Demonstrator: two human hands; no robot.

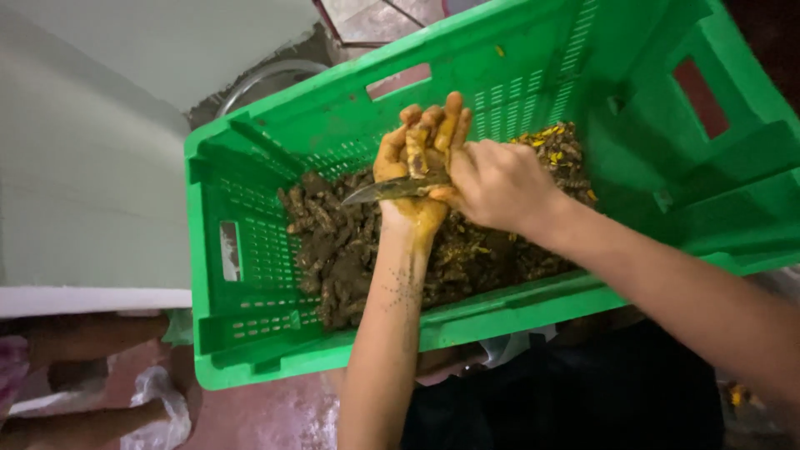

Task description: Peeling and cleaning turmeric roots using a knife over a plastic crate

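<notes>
Head view over the green crate [250,250]: the yellow-stained left hand [408,179] is clamped on a knobbly turmeric root [415,148], probably firm yet slick, best pinched mid-length, while the right hand [496,183] grips a knife [379,192] against it.

Head camera, 1 view, looking steeply down, close over green crate [250,350].

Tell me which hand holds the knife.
The right hand grips the knife; the yellow-stained left hand holds a root piece instead.
</notes>
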